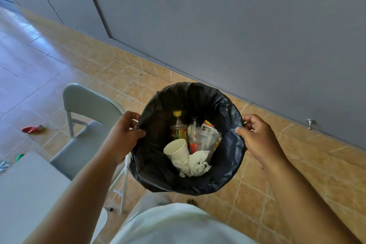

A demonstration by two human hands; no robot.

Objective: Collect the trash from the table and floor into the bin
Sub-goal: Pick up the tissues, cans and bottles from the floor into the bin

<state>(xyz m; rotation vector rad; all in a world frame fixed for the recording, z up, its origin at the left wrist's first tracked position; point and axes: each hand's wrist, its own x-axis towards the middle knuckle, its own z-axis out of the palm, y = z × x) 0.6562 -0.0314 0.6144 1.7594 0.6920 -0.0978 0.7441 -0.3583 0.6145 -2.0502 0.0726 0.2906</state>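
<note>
From the head camera we look straight down into the bin (234, 166), a round one lined with a black bag, in front of the person's white shirt (178, 224) and over the tan floor tiles (297, 164). We cannot see its base, so we cannot tell whether it rests on the floor. The left hand (124, 134) grips the left side of the rim, thumb curled over the bag's edge and fingers wrapped outside. The right hand (257, 136) grips the right side of the rim the same way, thumb on top and fingers curled round the edge. Inside the bin we see a tea bottle (178, 127) with a yellow cap, a clear bottle (194, 124) just beside it, a red printed carton (208, 125), a clear plastic cup (208, 139), a white paper cup (177, 149) lying on its side, and crumpled white tissue (198, 163) touching the paper cup. To the left stands a grey folding chair (89, 101), and a grey table (29, 184) fills the lower left corner. Well apart from the bin, a red piece of trash (31, 128) lies on the floor beyond the chair, and a green scrap (19, 157) shows by the table's far edge. A grey wall (237, 25) runs behind, with a small metal knob (310, 123) near its foot.
</note>
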